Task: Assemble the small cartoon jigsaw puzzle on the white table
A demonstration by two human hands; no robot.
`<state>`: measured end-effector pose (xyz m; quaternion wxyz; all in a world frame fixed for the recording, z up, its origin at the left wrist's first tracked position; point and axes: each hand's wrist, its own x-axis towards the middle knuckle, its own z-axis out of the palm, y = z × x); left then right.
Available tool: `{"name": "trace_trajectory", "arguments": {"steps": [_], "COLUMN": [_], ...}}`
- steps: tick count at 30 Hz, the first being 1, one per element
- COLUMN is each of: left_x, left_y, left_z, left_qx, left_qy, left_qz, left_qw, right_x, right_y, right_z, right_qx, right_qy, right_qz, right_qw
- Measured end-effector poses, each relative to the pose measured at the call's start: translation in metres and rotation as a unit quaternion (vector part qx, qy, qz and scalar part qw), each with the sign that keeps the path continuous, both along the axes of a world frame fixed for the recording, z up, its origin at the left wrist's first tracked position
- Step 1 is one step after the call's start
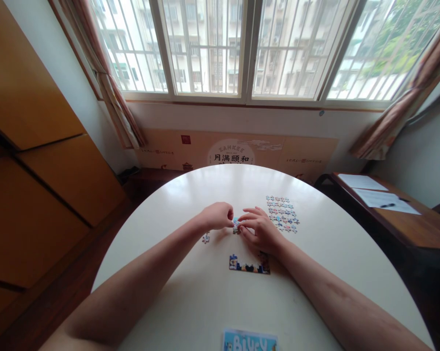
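My left hand (217, 216) and my right hand (259, 228) meet over the middle of the round white table (190, 297). Both pinch small jigsaw pieces (236, 224) between their fingertips, held just above the tabletop. A joined strip of puzzle border (249, 264) lies in front of my right wrist. Several loose pieces (282, 213) are laid out in rows to the right of my right hand. One stray piece (205, 238) lies under my left forearm's side.
The puzzle box lid (249, 341) lies at the near table edge. A wooden side table (395, 214) with papers and a pen stands on the right. Wooden cabinets (40, 161) fill the left. A barred window (241, 48) and curtains are behind.
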<state>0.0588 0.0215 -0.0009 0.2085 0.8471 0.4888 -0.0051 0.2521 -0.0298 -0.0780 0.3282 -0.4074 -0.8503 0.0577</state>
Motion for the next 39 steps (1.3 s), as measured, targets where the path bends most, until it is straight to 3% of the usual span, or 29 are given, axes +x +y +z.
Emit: {"name": "trace_trajectory", "arguments": {"steps": [6, 27, 39], "left_x": [0.003, 0.005, 0.01], "left_y": [-0.003, -0.002, -0.013], "left_z": [-0.003, -0.005, 0.004], "left_qx": [0.001, 0.004, -0.011], "left_qy": [0.034, 0.063, 0.101], "left_qz": [-0.025, -0.015, -0.009], "left_qw": [0.999, 0.998, 0.995], "right_x": [-0.001, 0.0, 0.0], "right_y": [-0.001, 0.0, -0.001], "right_z": [0.002, 0.0, 0.001], "right_qx": [0.0, -0.007, -0.005], "right_qy": [-0.001, -0.01, -0.015], "right_qz": [0.0, -0.009, -0.008], "right_qw": [1.0, 1.0, 1.0]}}
